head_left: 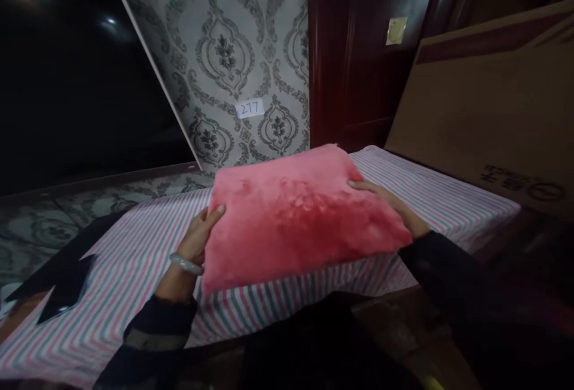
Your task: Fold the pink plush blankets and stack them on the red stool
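A pink and red plush cushion [291,222] is held between my two hands, tilted over a table covered with a striped cloth [147,246]. My left hand [201,233] grips its left edge, thumb on top and the other fingers mostly hidden behind it; a pale bangle circles that wrist. On the right edge, my right hand [390,201] holds the cushion with the thumb lying on its upper face and the other fingers out of sight beneath.
A large dark screen [81,79] leans at the upper left. Against the patterned wall is a paper label [250,108] reading 277. A big cardboard box [488,103] stands at the right, near a dark red door [363,49]. A dark object [67,288] lies at the table's left.
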`<state>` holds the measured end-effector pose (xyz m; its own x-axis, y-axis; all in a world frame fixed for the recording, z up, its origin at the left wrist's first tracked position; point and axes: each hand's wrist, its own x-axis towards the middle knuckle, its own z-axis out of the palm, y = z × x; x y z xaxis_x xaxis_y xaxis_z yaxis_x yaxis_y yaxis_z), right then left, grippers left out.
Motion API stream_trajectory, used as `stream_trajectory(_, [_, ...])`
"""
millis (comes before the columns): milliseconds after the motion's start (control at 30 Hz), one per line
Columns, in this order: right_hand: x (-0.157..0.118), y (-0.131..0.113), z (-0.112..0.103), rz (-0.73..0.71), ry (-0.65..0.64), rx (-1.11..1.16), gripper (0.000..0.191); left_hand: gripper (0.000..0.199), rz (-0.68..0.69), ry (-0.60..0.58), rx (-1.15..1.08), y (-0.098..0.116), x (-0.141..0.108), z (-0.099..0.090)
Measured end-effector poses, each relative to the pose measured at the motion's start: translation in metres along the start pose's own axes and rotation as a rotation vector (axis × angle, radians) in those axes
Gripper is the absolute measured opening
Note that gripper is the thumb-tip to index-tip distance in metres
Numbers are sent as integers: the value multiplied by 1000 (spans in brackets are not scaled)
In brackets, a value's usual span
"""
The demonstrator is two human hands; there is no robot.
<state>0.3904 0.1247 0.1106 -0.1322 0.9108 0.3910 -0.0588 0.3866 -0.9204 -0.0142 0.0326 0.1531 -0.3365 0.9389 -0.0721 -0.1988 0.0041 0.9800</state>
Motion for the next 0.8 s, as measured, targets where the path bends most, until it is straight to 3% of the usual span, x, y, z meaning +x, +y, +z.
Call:
stream_trajectory(100, [25,29,19,12,-155,13,40,39,-101,100,-26,-28,-4,-11])
stream_trajectory(200, [31,61,35,183,-223,54,40,38,-280,96,-53,-67,-8,-23])
stream_trajectory(333, [34,83,43,403,-244,102,37,42,-296,58,-69,-89,-4,-36])
stream_trajectory(433, [43,78,45,444,-267,52,30,59,-262,65,-42,-86,5,-38])
stream_trajectory(567, [60,59,37,339,-295,-1,22,97,-106,196,-1,-83,6,-30])
stream_trajectory(700, [76,45,22,144,-333,-45,33,101,60,160,-25,-91,-16,-14])
stream_trajectory(800, [81,49,19,278,-286,-7,40,106,-14,130,-77,-108,-36,-4])
